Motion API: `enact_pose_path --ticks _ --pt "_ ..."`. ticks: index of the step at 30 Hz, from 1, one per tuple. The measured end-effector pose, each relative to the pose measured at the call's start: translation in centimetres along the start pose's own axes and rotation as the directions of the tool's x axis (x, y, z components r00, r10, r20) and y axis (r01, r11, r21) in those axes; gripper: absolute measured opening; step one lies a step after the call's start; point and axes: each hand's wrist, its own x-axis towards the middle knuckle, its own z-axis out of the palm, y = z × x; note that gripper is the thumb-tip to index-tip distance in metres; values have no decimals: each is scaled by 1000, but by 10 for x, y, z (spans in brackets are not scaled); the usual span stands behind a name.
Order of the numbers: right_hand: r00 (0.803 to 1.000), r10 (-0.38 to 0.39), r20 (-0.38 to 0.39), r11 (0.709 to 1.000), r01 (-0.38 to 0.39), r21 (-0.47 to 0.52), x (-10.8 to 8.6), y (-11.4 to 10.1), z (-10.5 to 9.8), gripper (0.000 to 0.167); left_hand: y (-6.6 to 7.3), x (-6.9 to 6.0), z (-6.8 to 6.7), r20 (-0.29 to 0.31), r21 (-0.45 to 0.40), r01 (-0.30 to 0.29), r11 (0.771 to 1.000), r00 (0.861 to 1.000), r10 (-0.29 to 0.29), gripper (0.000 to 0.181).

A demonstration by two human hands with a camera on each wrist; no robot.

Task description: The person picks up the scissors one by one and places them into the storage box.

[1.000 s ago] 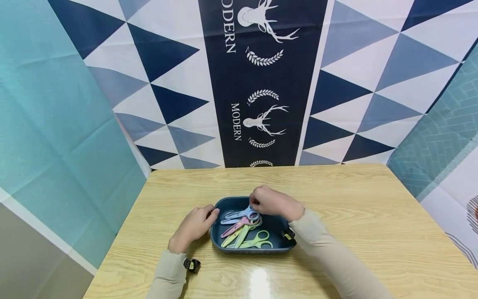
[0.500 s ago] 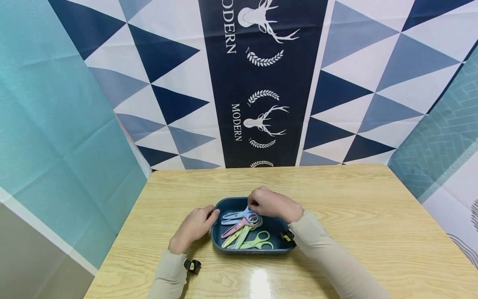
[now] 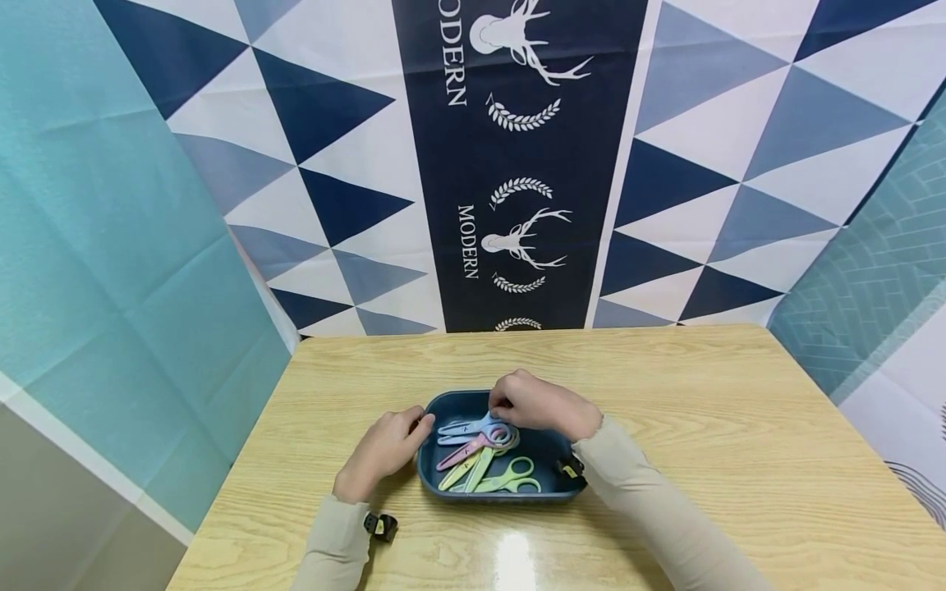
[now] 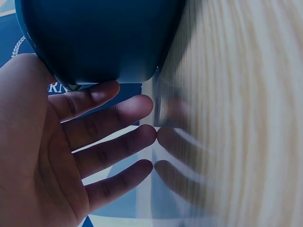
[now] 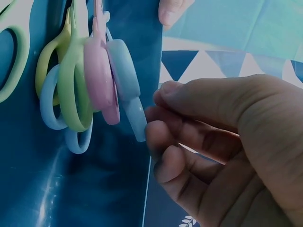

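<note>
A dark blue tray [image 3: 550,460] holds several children's scissors lying in a heap. My left hand [image 3: 384,447] grips its left end, thumb over the rim and index finger against the outer wall; the left wrist view shows the other fingers [image 4: 128,146] spread below. Over the far side, my right hand [image 3: 535,400] has curled fingers and holds the handle end of light blue scissors [image 3: 473,426]; in the right wrist view its fingertips meet that handle [image 5: 128,80]. Pink scissors [image 3: 464,451] lie just nearer, with yellow scissors [image 3: 460,472] and green scissors [image 3: 512,476] beyond them.
The tray stands on a wood-grain table [image 3: 665,394]. A patterned cloth [image 3: 517,164] hangs behind the table's far edge, and a turquoise sheet [image 3: 133,246] hangs on the left. Each wrist carries a small black camera, such as the left camera [image 3: 383,526].
My right hand has shifted slightly left, and the light blue scissors have moved left with it. My left hand keeps its place on the tray.
</note>
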Motion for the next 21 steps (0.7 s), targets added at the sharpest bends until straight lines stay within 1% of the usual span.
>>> enact_pose_path --ticks 5,7,12,17,21 --pt "1000 2 6 1000 -2 7 -2 -1 -3 13 1 0 -1 1 -8 0 1000 1000 0 36" --pt "1000 15 6 1000 -15 12 -3 -2 -4 14 1 0 -1 4 -12 2 1000 1000 -2 36" --pt "999 35 3 999 -34 -8 -7 -2 -7 15 2 0 -2 16 -8 15 1000 1000 -15 36" --pt "999 33 -16 999 -33 -17 -10 -1 -10 15 0 1 -3 24 -1 33 999 999 -33 38" --pt "999 11 -50 999 -13 -33 -14 1 -12 13 0 1 -4 27 -6 37 999 999 -37 43"
